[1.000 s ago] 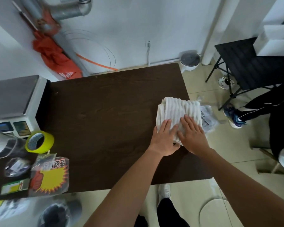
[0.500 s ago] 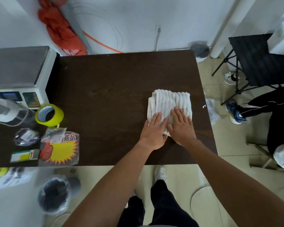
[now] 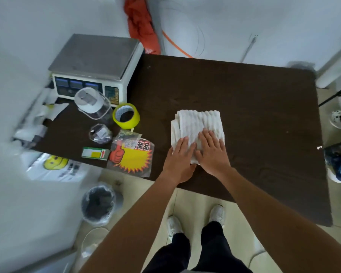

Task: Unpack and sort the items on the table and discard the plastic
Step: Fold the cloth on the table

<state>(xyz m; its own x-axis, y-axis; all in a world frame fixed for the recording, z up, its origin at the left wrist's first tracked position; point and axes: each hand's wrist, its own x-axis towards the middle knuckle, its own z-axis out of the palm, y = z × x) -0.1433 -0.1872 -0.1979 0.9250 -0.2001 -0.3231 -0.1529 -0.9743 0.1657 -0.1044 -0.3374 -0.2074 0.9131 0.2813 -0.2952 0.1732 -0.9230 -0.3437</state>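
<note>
The folded towel point(image 3: 199, 123) lay mid-frame on the counter point(image 3: 244, 91), its ridges running up-frame. The left hand point(image 3: 180, 154) and right hand point(image 3: 212, 152) pressed flat on its lower edge, fingers straight, gripping nothing. The packets point(image 3: 132, 156) lay frame-left, nearer the left hand.

Folded white ribbed towel point(image 3: 199, 123) sits mid dark wooden counter point(image 3: 244, 95), toward the near edge. Left of it: yellow tape roll point(image 3: 126, 116), clear plastic jar point(image 3: 93, 104) just left of the roll, white electronic scale point(image 3: 95, 62) behind both. Clear packet of starburst price labels point(image 3: 132, 156) at near edge, small green-white box point(image 3: 96, 153) just left of it. Black-bagged bin point(image 3: 99, 203) on floor below.
</note>
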